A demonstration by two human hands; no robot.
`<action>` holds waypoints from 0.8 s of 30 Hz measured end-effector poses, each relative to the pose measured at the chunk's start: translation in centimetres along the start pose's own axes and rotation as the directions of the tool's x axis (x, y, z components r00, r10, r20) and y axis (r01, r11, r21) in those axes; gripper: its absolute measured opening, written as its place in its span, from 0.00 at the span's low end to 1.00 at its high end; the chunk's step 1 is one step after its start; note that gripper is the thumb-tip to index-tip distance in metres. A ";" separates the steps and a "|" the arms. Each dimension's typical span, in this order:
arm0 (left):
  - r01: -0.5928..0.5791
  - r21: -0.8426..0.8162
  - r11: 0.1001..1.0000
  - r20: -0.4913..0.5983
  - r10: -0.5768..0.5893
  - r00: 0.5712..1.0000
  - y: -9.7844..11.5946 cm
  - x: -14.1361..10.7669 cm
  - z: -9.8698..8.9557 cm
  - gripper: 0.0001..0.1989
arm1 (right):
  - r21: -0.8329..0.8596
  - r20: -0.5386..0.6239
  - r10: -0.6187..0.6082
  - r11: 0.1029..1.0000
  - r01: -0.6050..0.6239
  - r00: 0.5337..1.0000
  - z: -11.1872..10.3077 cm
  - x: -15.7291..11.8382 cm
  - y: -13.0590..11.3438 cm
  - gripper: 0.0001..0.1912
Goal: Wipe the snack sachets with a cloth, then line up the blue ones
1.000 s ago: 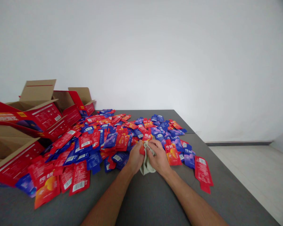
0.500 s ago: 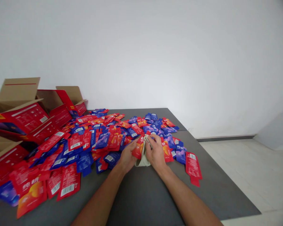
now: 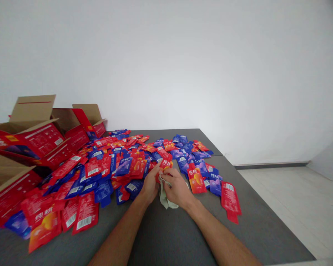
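Over the middle of the dark table, my left hand (image 3: 151, 184) is closed on a red pouch (image 3: 165, 163) with white lettering and an orange picture. My right hand (image 3: 177, 186) grips a pale green cloth (image 3: 166, 199) and presses it against the lower part of that pouch. The cloth hangs below the fingers toward the tabletop. Fingers hide much of the pouch's lower half. Just right of my right hand lies another red pouch (image 3: 196, 179), face up.
Red and blue pouches (image 3: 124, 166) lie heaped at the left and middle of the table (image 3: 161, 236). More blue pouches (image 3: 183, 153) lie behind my hands, and one red pouch (image 3: 230, 199) at the right. Open red cartons (image 3: 44, 138) stand at the left. A white wall rises behind.
My right hand and the cloth have moved left and across the pouch's lower part; the cloth now hangs lower. The whole view has shifted slightly.
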State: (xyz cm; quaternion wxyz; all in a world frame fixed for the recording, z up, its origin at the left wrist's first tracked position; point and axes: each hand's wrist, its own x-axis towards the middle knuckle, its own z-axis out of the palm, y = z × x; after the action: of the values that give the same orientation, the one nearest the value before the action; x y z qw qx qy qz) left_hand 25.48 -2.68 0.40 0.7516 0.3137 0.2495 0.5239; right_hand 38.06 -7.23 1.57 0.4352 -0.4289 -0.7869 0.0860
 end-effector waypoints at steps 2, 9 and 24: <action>-0.061 0.085 0.995 -0.047 0.065 0.997 -0.2 0.3 -0.5 0.21 | 0.005 0.012 0.011 1.000 -0.011 1.000 0.1 0.0 0.0 0.18; -0.177 0.667 0.724 -0.176 0.384 0.906 1.9 2.4 -2.2 0.25 | -0.011 -0.033 0.066 0.998 -0.067 0.997 0.6 -0.2 1.3 0.18; -0.223 0.912 0.344 0.031 0.485 0.874 0.8 4.0 -1.8 0.15 | -0.191 -0.155 0.358 0.904 -0.384 0.921 -1.4 0.6 1.6 0.15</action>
State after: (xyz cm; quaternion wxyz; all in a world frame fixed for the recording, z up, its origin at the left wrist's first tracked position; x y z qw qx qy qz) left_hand 25.04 1.68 -0.44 0.2978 0.6419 0.5040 0.4953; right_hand 39.91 -6.07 1.97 0.4062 -0.6202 -0.6688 0.0558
